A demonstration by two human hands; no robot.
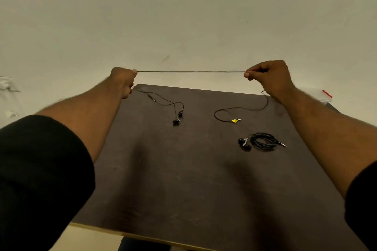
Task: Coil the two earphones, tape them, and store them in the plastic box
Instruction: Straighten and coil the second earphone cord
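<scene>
A stretch of the first earphone's cable [190,71] is held taut and level above the far edge of the dark table [183,179]. The left hand [123,81] is clenched on one end of the stretch, the right hand [269,79] is pinched on the other with thumb and forefinger. From the left hand the cable is trailed down to the earbuds [177,117], which lie on the table; from the right hand it is looped down to the plug [236,120], marked by a yellow tag, also on the table. The second earphone [262,142] is seen already coiled, near the right forearm; whether it is taped cannot be told. A clear plastic box [326,96] with a red mark is partly hidden behind the right wrist, just off the table's far right corner. No tape roll is visible.

Risks, as judged: the cable is pulled hard, so the wire could be strained or the pinch could be lost, letting the line snap back and tangle. The slack ends are left dragging; the earbuds or the plug could be swept off the table edge when coiling is begun. The coiled set lies close to the right arm and could be knocked or loosened.
</scene>
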